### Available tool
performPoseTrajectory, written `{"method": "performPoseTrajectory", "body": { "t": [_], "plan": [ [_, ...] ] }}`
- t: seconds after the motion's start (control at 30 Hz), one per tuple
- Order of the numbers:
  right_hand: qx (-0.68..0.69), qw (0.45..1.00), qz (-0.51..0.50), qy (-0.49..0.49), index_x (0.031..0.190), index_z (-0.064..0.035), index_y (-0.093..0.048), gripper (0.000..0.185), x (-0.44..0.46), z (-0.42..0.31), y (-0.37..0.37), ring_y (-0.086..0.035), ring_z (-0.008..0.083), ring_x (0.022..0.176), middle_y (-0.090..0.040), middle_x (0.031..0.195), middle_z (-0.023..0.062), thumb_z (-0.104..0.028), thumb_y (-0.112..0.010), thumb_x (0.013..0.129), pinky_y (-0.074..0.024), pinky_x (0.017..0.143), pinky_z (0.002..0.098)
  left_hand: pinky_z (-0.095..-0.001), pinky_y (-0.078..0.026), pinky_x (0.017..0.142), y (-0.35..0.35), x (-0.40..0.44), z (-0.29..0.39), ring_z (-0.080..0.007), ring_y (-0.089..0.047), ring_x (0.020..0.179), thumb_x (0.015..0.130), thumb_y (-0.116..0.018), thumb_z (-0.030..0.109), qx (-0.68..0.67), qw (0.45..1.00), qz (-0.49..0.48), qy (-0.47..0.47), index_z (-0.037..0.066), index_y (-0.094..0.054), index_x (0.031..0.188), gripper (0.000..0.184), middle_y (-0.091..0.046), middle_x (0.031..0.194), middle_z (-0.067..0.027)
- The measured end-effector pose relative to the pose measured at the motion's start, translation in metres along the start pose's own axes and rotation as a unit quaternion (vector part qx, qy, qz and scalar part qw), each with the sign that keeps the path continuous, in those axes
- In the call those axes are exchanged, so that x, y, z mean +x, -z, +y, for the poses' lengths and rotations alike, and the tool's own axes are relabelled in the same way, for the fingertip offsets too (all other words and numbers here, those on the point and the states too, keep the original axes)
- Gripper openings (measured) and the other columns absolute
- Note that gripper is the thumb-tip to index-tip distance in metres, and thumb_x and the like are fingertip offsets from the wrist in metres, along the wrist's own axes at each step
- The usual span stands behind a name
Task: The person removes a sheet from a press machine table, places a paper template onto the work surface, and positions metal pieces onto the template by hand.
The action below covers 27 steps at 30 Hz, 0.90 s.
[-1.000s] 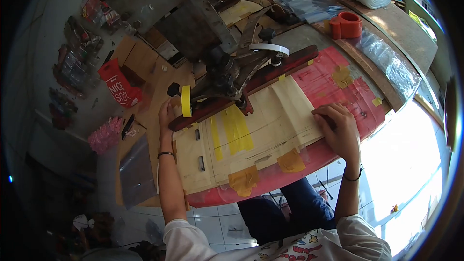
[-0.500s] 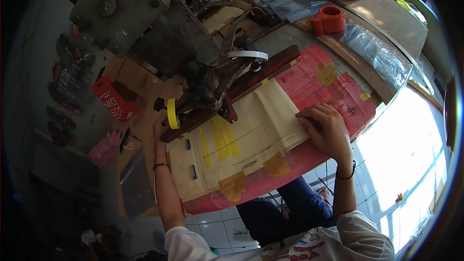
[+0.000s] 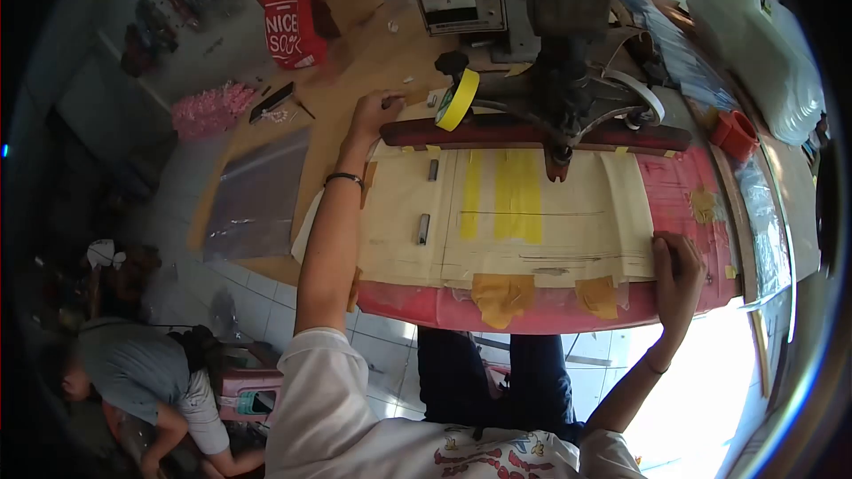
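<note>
A cream sheet (image 3: 577,204) with yellow tape strips (image 3: 518,195) lies flat on a red board (image 3: 417,302), in front of a press machine (image 3: 568,80) with a long dark-red bar (image 3: 497,135). My left hand (image 3: 377,113) is by the bar's left end, fingers curled together; whatever is in them is hidden. At the sheet's front right edge, my right hand (image 3: 679,259) has its fingers folded inward, and what they pinch is not clear. Two small metal pieces (image 3: 424,229) sit on the sheet's left part. A yellow tape roll (image 3: 458,99) hangs on the machine.
On the left are a clear plastic sheet (image 3: 257,191), a phone (image 3: 272,101), a pink bundle (image 3: 211,109) and a red bag (image 3: 291,22). A red tape dispenser (image 3: 735,135) and plastic film (image 3: 769,204) lie right. Another person (image 3: 146,372) crouches lower left.
My view has swung left, bringing the other person at lower left into sight. My right hand has shifted toward the sheet's front corner and curled more. The sheet's raised right part now lies flatter.
</note>
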State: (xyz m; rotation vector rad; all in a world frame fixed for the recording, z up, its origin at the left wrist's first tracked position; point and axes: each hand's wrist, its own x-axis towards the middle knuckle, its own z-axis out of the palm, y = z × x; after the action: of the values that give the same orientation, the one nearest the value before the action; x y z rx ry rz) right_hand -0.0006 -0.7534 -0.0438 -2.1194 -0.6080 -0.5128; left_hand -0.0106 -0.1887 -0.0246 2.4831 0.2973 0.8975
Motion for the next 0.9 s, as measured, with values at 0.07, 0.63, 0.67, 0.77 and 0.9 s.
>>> {"method": "performPoseTrajectory", "body": {
  "t": [0.07,0.63,0.67,0.77,0.9],
  "plan": [
    [-0.008,1.000,0.002,-0.001,0.095,0.0033,-0.065,0.016,0.000,0.000,-0.001,-0.061,0.0212,0.078,-0.065,0.086,0.0127,-0.009,-0.057,0.092,-0.0467,0.073,0.0333,-0.0300,-0.050,0.072,-0.003,0.005,0.004,-0.0198,-0.065,0.076,0.084,-0.067,0.027,0.014,0.999,-0.039,0.023,0.001,-0.072,0.104,0.034,-0.069,0.086,-0.0157],
    [0.017,1.000,-0.012,0.010,0.097,0.0046,-0.065,0.016,-0.002,0.003,-0.001,-0.059,0.0157,0.078,-0.064,0.088,0.0111,-0.009,-0.057,0.094,-0.0466,0.071,0.0286,-0.0452,-0.047,0.088,0.005,0.005,-0.005,-0.0337,-0.062,0.103,0.089,-0.057,0.037,0.173,0.971,0.067,0.148,0.010,-0.069,0.111,0.037,-0.068,0.106,-0.0154],
    [0.013,1.000,-0.015,0.015,0.097,0.0046,-0.065,0.016,-0.002,0.002,-0.002,-0.059,0.0157,0.078,-0.064,0.089,0.0110,-0.009,-0.057,0.094,-0.0465,0.071,0.0283,-0.0448,-0.047,0.088,0.005,0.004,-0.007,-0.0336,-0.062,0.102,0.089,-0.059,0.037,0.163,0.974,0.069,0.145,0.009,-0.069,0.111,0.037,-0.068,0.106,-0.0159],
    [0.042,0.999,-0.007,-0.029,0.096,-0.0001,-0.067,0.019,-0.002,0.004,-0.006,-0.064,0.0272,0.086,-0.067,0.094,0.0136,-0.015,-0.058,0.089,-0.0481,0.080,0.0372,-0.0423,-0.049,0.086,0.017,0.001,-0.003,-0.0330,-0.064,0.099,0.088,-0.062,0.035,0.149,0.980,0.080,0.105,0.008,-0.069,0.111,0.037,-0.068,0.105,-0.0175],
    [0.033,0.998,-0.036,-0.031,0.097,-0.0024,-0.068,0.018,0.001,-0.012,0.000,-0.064,0.0268,0.090,-0.067,0.098,0.0117,-0.016,-0.060,0.088,-0.0480,0.083,0.0372,-0.0352,-0.049,0.084,0.013,0.000,0.013,-0.0312,-0.066,0.095,0.087,-0.066,0.028,0.081,0.995,-0.053,-0.016,0.003,-0.068,0.110,0.034,-0.068,0.104,-0.0188]
  ]
}}
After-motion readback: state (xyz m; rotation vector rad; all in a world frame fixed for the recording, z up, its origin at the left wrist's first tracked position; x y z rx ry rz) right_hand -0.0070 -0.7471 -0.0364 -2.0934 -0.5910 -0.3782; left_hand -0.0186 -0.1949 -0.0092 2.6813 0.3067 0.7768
